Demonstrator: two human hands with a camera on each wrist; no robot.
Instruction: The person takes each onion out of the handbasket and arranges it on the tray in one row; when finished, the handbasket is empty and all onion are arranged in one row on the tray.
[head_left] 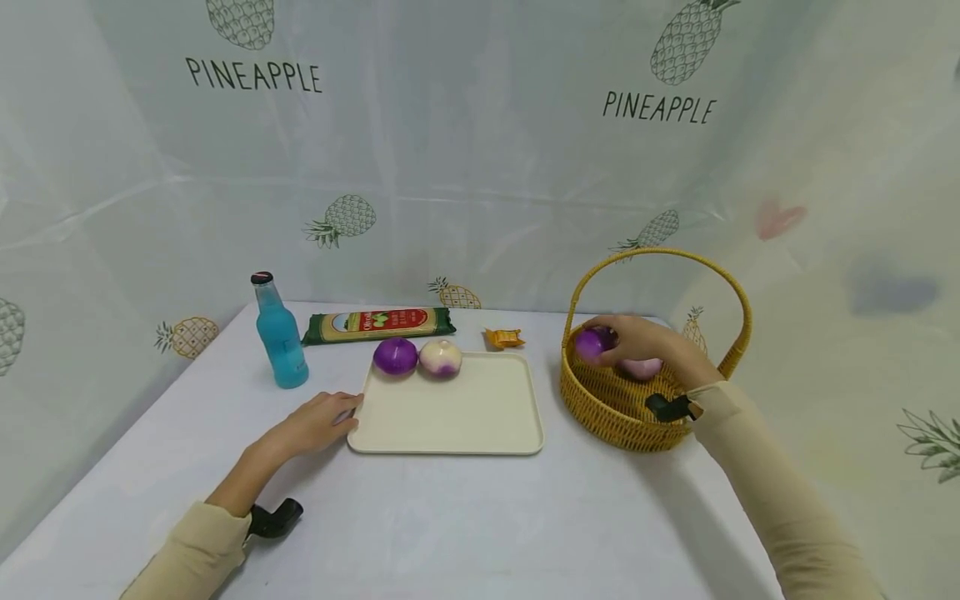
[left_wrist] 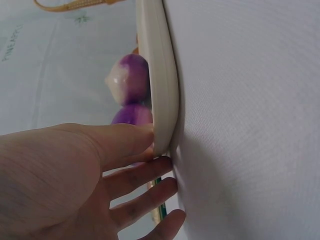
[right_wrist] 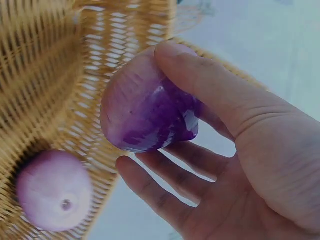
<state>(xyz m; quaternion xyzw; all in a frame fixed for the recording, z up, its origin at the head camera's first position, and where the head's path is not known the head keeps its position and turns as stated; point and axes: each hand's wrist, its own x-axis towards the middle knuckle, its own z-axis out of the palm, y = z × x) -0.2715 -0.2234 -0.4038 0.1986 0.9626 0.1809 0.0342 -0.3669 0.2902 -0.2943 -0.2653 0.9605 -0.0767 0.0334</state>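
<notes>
My right hand (head_left: 633, 337) holds a purple onion (right_wrist: 150, 105) inside the wicker basket (head_left: 600, 410), thumb on one side and fingers on the other. A paler pink-purple onion (right_wrist: 55, 190) lies at the bottom of the basket. At the left edge of the cream tray (head_left: 450, 417), my left hand (head_left: 318, 422) touches the rim with thumb and index finger. Its other fingers (left_wrist: 142, 200) are extended and spread beside the tray. On the tray's back left part sit a dark purple onion (head_left: 395, 357) and, touching it, a white onion with a purple patch (head_left: 440, 358).
A blue drink bottle (head_left: 281, 337) stands upright left of the tray. Behind the tray lie a long green package (head_left: 378, 325) with a red label and a small orange wrapped packet (head_left: 504, 338). The basket's tall handle (head_left: 660, 252) arches above the right hand.
</notes>
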